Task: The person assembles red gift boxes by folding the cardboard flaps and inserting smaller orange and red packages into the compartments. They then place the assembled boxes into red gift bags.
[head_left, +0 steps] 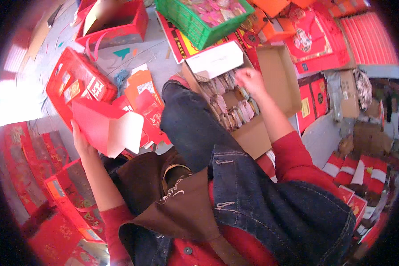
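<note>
My left hand (pixel 79 138) grips the side of a red folding carton (pixel 95 125), whose white inner flap stands out toward my knee. Several of its fingers are hidden behind the carton. Over an open cardboard box (pixel 277 80) in front of me, my right hand (pixel 251 82) has its fingers drawn together at the far edge of the rows of small wrapped packets (pixel 245 111). What those fingers hold, if anything, is too small to make out. A white sheet or flap (pixel 217 60) covers the far end of the box.
A red plastic basket (pixel 57 73) with small boxes stands at left, beside loose red and orange cartons (pixel 142 88). Beyond are a green crate (pixel 204 37) of pink packets and a red box (pixel 119 33). Red gift boxes (pixel 71 190) stand near my left arm.
</note>
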Motion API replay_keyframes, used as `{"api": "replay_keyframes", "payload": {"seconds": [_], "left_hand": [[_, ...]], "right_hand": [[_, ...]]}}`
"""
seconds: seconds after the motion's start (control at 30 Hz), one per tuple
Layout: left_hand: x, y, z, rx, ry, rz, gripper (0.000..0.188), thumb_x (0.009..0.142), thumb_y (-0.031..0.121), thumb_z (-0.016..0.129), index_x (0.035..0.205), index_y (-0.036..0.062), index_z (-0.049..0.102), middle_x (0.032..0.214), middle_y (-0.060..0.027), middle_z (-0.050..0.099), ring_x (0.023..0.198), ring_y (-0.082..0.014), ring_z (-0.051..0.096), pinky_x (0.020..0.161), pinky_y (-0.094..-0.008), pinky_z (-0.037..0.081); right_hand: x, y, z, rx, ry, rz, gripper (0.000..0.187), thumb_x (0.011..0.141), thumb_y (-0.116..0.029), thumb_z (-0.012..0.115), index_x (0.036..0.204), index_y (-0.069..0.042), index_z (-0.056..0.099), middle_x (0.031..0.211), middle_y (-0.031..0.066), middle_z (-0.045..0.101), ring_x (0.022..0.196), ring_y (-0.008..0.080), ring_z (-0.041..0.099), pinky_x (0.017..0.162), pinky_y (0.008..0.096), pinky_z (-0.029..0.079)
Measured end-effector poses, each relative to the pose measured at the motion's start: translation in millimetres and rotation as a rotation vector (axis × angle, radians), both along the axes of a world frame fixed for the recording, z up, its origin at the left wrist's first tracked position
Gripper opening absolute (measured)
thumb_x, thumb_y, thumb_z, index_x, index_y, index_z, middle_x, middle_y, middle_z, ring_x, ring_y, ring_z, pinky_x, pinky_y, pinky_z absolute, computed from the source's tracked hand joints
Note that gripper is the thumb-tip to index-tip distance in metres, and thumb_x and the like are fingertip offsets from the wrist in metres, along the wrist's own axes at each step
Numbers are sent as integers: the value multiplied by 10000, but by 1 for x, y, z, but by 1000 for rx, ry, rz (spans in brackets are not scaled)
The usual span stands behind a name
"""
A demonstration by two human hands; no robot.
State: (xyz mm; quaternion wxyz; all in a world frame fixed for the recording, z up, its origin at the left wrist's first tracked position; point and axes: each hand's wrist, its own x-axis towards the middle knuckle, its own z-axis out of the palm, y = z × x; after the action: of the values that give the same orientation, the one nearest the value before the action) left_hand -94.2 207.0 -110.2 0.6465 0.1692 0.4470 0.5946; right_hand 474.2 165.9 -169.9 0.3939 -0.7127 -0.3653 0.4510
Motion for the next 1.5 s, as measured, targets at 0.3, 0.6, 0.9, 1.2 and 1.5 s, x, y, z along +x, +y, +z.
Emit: {"api": "replay_keyframes", "payload": {"seconds": [0.3, 0.6, 0.9, 1.2, 1.5], "left_hand": [[23, -116, -13, -396, 42, 64, 493, 974, 426, 354, 1280, 51, 450, 1257, -130, 536, 1112, -307, 539, 952, -467, 437], [46, -106, 28, -384, 11, -12, 523, 959, 480, 345, 1251, 66, 476, 1215, -152, 559, 1091, -348, 547, 932, -510, 443], [69, -95, 12, -365, -41, 5, 461, 971, 411, 377, 1240, 52, 486, 1216, -130, 565, 1089, -301, 555, 957, -465, 433], [101, -63, 10, -371, -12, 283, 416, 980, 355, 385, 1255, 58, 482, 1269, -122, 530, 1161, -297, 507, 999, -468, 402], [125, -56, 21, -286, -69, 466, 452, 997, 387, 304, 1235, 38, 466, 1215, -115, 547, 1107, -291, 541, 942, -465, 452]], "right_hand": [[-3, -106, -177, -163, -532, 47, 339, 685, -237, 720, 931, -22, 633, 840, 143, 661, 789, 275, 645, 713, 385, 502], [-20, -65, -202, -223, -472, 128, 448, 731, -314, 665, 1083, -51, 579, 1004, 227, 622, 942, 383, 595, 825, 453, 462], [2, -49, -218, -278, -638, 86, 500, 837, -395, 579, 1113, 13, 497, 972, 257, 602, 885, 433, 582, 794, 498, 459], [11, -67, -261, -293, -695, 516, 524, 727, -413, 668, 1086, -37, 599, 949, 193, 652, 866, 344, 640, 740, 428, 496], [18, -59, -63, -178, -497, 368, 367, 746, -246, 663, 998, 11, 592, 962, 201, 637, 893, 306, 621, 793, 385, 475]]}}
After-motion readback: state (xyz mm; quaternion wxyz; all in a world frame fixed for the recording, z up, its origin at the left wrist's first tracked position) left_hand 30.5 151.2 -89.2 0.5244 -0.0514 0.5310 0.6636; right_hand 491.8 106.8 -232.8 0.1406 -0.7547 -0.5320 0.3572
